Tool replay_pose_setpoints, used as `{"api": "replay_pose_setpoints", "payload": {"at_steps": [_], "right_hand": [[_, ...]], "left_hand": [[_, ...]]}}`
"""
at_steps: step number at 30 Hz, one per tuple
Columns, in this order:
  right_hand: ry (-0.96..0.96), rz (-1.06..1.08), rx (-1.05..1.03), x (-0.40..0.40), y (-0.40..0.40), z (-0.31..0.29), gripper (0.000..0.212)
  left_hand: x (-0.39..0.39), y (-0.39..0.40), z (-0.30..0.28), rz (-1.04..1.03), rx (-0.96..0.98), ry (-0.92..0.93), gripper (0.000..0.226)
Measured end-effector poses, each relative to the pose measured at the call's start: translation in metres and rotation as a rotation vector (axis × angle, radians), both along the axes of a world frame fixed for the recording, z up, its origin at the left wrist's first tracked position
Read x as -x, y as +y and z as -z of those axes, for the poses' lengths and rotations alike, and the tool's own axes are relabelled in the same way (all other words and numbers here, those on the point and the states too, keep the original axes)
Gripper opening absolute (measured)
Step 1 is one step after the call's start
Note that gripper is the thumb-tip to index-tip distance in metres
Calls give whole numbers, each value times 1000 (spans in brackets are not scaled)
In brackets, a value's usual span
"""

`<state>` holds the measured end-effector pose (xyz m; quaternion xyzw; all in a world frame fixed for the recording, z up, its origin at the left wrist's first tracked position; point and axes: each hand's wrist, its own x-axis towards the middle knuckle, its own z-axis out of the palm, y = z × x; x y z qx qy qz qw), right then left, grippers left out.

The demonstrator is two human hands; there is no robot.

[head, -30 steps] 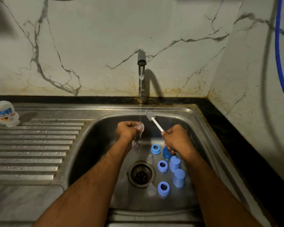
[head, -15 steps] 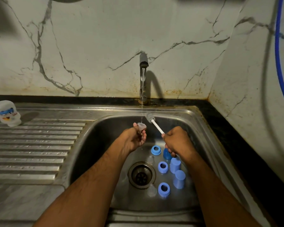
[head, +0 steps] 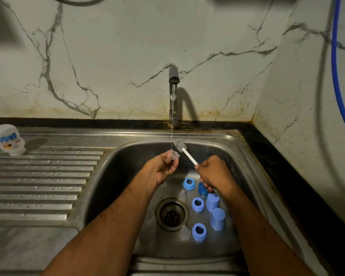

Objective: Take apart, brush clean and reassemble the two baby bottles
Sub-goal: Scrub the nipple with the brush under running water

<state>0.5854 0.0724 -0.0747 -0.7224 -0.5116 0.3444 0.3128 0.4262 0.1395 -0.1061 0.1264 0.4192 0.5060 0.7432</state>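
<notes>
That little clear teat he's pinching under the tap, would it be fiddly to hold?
Probably. The clear teat looks thin and soft, so it likely flexes where the left hand pinches it. Water from the tap runs over it, so it is likely slippery. It looks light, and the stream may nudge it.

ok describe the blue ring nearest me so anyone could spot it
Start at the round drain in the sink floor. Just right of it and nearer the front edge lies a blue ring. Of the three rings, it sits lowest, beside a clear teat.
</notes>
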Motion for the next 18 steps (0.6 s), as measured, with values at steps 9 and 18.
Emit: {"api": "replay_pose_setpoints", "payload": {"at_steps": [9,18], "right_hand": [[-79,-64,33,3,-13,-2,32],[-151,-73,98,13,-33,-4,25]], "left_hand": [[-3,-2,-2,-162,-114,539,15],[11,-14,-8,-229,-383,1005,10]]}}
